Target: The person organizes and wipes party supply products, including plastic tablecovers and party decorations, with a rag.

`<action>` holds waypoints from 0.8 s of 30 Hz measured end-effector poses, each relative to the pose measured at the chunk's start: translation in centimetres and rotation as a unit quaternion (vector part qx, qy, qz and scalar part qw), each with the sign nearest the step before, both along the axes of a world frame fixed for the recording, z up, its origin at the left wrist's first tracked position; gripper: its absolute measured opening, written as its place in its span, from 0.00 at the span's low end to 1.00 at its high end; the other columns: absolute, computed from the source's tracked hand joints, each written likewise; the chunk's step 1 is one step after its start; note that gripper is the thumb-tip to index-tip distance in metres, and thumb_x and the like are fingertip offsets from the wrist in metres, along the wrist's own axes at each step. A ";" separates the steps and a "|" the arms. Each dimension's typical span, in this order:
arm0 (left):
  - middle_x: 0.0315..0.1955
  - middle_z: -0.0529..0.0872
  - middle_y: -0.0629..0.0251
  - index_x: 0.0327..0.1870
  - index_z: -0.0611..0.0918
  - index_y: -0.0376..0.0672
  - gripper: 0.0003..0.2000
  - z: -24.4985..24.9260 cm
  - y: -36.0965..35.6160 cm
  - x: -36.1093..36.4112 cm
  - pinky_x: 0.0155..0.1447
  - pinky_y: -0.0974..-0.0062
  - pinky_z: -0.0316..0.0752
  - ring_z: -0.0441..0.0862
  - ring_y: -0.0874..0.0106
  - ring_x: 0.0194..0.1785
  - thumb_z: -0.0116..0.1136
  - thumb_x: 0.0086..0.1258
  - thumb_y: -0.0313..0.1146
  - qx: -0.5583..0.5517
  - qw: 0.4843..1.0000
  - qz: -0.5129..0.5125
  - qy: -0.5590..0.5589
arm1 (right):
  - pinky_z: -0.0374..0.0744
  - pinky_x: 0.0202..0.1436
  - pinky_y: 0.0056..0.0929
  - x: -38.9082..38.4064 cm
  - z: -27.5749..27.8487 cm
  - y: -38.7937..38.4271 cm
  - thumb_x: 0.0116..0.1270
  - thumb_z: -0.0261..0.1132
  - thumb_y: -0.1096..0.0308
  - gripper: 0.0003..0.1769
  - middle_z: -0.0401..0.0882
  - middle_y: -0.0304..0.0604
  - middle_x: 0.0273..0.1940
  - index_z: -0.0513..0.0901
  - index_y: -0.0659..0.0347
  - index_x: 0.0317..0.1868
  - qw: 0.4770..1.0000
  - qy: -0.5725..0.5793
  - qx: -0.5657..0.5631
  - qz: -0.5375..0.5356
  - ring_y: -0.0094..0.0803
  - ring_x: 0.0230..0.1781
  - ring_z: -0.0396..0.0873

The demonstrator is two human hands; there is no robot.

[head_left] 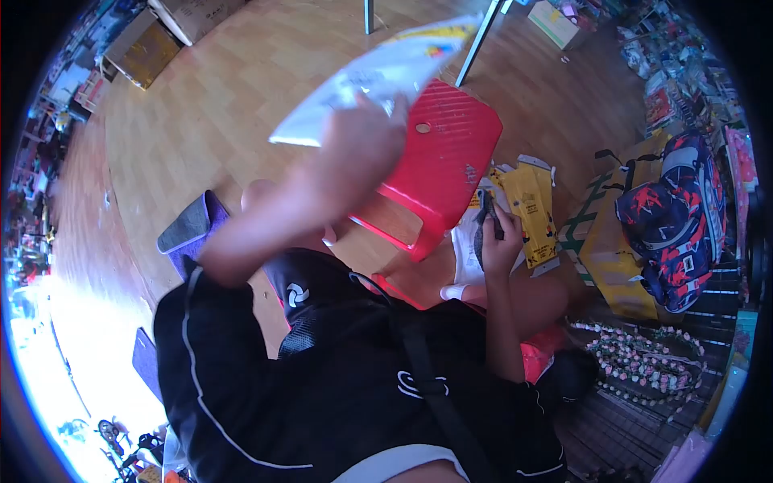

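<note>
My left hand (364, 145), blurred by motion, is raised over the red plastic stool (455, 141) with its fingers closed on a white packet (370, 76) that has a yellow edge. Right of the stool, my right hand (503, 237) pinches a dark grey cloth-like item (481, 229). Beneath and beside it lie yellow packets (535, 209) and a white packet (467, 249), partly hidden by my right hand and the stool.
A patterned backpack (672, 221) rests on a yellow bag or box (616, 274) at the right. Flower garlands (644, 362) lie on a slatted surface. Cardboard boxes (145, 48) stand at the upper left. Metal legs (481, 44) rise behind the stool.
</note>
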State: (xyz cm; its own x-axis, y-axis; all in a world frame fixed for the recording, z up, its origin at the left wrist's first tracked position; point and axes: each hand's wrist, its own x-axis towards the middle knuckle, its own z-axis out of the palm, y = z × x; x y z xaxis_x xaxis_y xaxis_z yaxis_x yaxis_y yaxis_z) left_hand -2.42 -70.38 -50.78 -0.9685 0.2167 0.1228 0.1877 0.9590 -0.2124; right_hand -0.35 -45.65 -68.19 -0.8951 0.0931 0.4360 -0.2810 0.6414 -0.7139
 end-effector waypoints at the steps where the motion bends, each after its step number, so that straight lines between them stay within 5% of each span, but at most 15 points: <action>1: 0.43 0.74 0.32 0.58 0.65 0.36 0.24 -2.3 1.2 0.9 0.27 0.69 0.75 0.81 0.56 0.36 0.48 0.58 0.30 -0.015 1.000 -0.008 0.006 | 0.72 0.38 0.29 -0.1 0.4 -0.2 0.53 0.61 0.74 0.16 0.71 0.44 0.31 0.79 0.60 0.45 0.999 0.031 -0.026 -0.008 0.35 0.33 0.73; 5: 0.55 0.68 0.47 0.60 0.63 0.46 0.29 -9.4 2.0 3.9 0.55 0.62 0.67 0.70 0.52 0.55 0.48 0.61 0.51 0.134 0.972 -0.104 -0.165 | 0.72 0.39 0.28 -0.6 2.5 -0.3 0.53 0.61 0.76 0.16 0.72 0.43 0.33 0.79 0.61 0.45 0.996 0.057 -0.070 -0.025 0.32 0.34 0.73; 7: 0.54 0.68 0.46 0.60 0.64 0.43 0.29 -10.8 0.4 4.4 0.59 0.62 0.62 0.68 0.52 0.56 0.52 0.60 0.48 0.239 0.966 -0.093 -0.027 | 0.72 0.40 0.28 -1.1 3.7 -0.2 0.53 0.61 0.77 0.16 0.73 0.43 0.34 0.79 0.62 0.44 0.989 0.049 -0.142 -0.009 0.31 0.36 0.73; 9: 0.53 0.68 0.44 0.57 0.65 0.37 0.28 -11.5 -1.6 4.6 0.61 0.61 0.59 0.66 0.50 0.57 0.55 0.59 0.43 0.351 0.932 0.059 0.068 | 0.72 0.39 0.28 -1.5 5.3 -1.4 0.53 0.60 0.77 0.15 0.74 0.42 0.34 0.79 0.63 0.44 0.990 0.062 -0.125 0.003 0.32 0.36 0.73; 11: 0.50 0.71 0.45 0.53 0.67 0.30 0.26 -12.9 -3.6 5.0 0.59 0.63 0.62 0.69 0.53 0.55 0.58 0.58 0.39 0.341 0.918 0.121 0.160 | 0.71 0.39 0.27 -2.0 6.5 -3.9 0.53 0.60 0.78 0.15 0.73 0.42 0.33 0.79 0.64 0.43 0.986 0.076 -0.127 0.074 0.31 0.35 0.73; 13: 0.47 0.74 0.49 0.51 0.68 0.29 0.24 -15.0 -5.2 5.8 0.55 0.69 0.67 0.73 0.59 0.51 0.56 0.60 0.40 0.655 0.659 0.360 0.082 | 0.71 0.37 0.27 -2.5 6.1 -7.0 0.52 0.60 0.77 0.15 0.72 0.44 0.32 0.79 0.63 0.43 0.978 0.074 -0.122 0.154 0.34 0.32 0.72; 15: 0.40 0.77 0.56 0.46 0.72 0.32 0.19 -17.8 -4.7 6.9 0.44 0.73 0.72 0.75 0.69 0.43 0.54 0.63 0.39 0.851 0.433 0.297 -0.019 | 0.72 0.35 0.31 -2.5 7.3 -10.7 0.53 0.62 0.73 0.15 0.70 0.48 0.33 0.78 0.62 0.44 0.969 0.114 -0.016 0.217 0.40 0.33 0.72; 16: 0.40 0.78 0.56 0.47 0.71 0.33 0.17 -17.6 -3.5 7.0 0.48 0.74 0.71 0.78 0.68 0.41 0.51 0.64 0.38 0.865 0.386 0.302 -0.102 | 0.73 0.35 0.33 -2.6 6.7 -12.3 0.53 0.63 0.70 0.15 0.70 0.49 0.35 0.79 0.60 0.43 0.962 0.092 -0.023 0.256 0.41 0.34 0.72; 17: 0.34 0.80 0.59 0.44 0.73 0.33 0.14 -17.1 -2.5 6.7 0.46 0.74 0.72 0.79 0.69 0.38 0.49 0.66 0.37 0.918 0.256 0.255 -0.161 | 0.74 0.36 0.34 -2.9 6.2 -13.7 0.52 0.64 0.68 0.15 0.69 0.49 0.36 0.79 0.58 0.42 0.956 0.108 0.018 0.274 0.41 0.35 0.72; 20: 0.31 0.81 0.62 0.42 0.75 0.34 0.14 -18.5 -2.1 5.8 0.47 0.73 0.74 0.80 0.70 0.36 0.49 0.66 0.37 0.917 0.310 0.189 -0.165 | 0.75 0.37 0.33 -3.9 4.1 -15.6 0.51 0.64 0.66 0.14 0.69 0.45 0.36 0.80 0.54 0.41 0.923 0.108 0.171 0.328 0.40 0.37 0.72; 22: 0.32 0.81 0.61 0.41 0.75 0.33 0.13 -19.1 -2.4 5.4 0.47 0.73 0.74 0.80 0.71 0.36 0.50 0.66 0.36 0.870 0.422 0.163 -0.199 | 0.75 0.37 0.34 -5.6 3.4 -15.4 0.51 0.64 0.66 0.13 0.69 0.45 0.36 0.80 0.53 0.40 0.927 0.101 0.211 0.292 0.40 0.37 0.72; 24: 0.33 0.81 0.60 0.42 0.75 0.32 0.13 -18.6 -2.1 5.3 0.46 0.74 0.74 0.80 0.71 0.36 0.50 0.66 0.35 0.880 0.413 0.153 -0.179 | 0.75 0.37 0.34 -8.7 2.8 -14.6 0.52 0.63 0.67 0.12 0.70 0.45 0.36 0.81 0.50 0.39 0.940 0.078 0.248 0.219 0.42 0.37 0.72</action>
State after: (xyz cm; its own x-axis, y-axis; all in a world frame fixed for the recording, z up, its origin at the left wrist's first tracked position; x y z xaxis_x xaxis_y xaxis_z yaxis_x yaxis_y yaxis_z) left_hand 2.89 -72.51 -69.36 -0.9418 -0.0418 -0.3335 -0.2824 -0.4397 0.8526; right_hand -9.09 -60.27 -65.38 -0.7221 -0.5190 0.4574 -0.6719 0.6837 -0.2849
